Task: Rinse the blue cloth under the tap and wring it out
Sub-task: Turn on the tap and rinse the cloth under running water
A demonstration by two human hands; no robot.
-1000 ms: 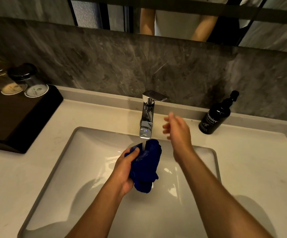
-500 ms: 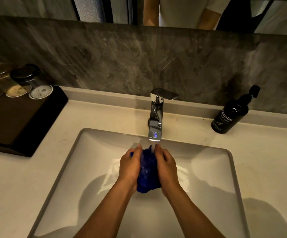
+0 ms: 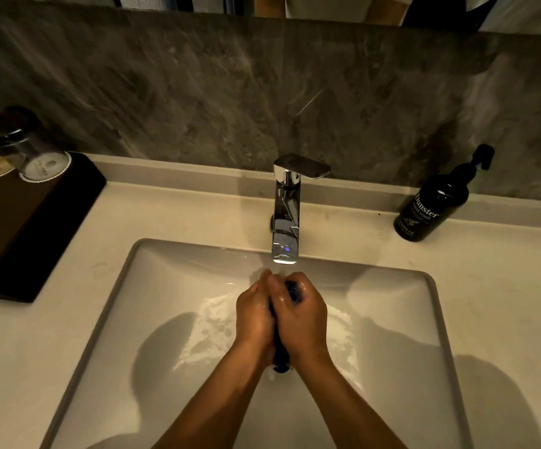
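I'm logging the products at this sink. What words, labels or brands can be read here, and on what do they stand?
"Dunster": on the black pump bottle, right of the tap.
"hand wash": the same bottle, the line below.
Smaller print lower on that bottle: too small to read.
Round paper caps on the two glasses on the dark tray: printed, but too blurred to read.

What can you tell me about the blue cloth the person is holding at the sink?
The blue cloth is deep blue and soft-looking, bunched into a narrow upright roll. Most of it is hidden, pressed between the left hand and right hand; only a strip near the fingers and a tail below the wrists show. It sits right under the tap, over the sink, with water splashing beneath it.
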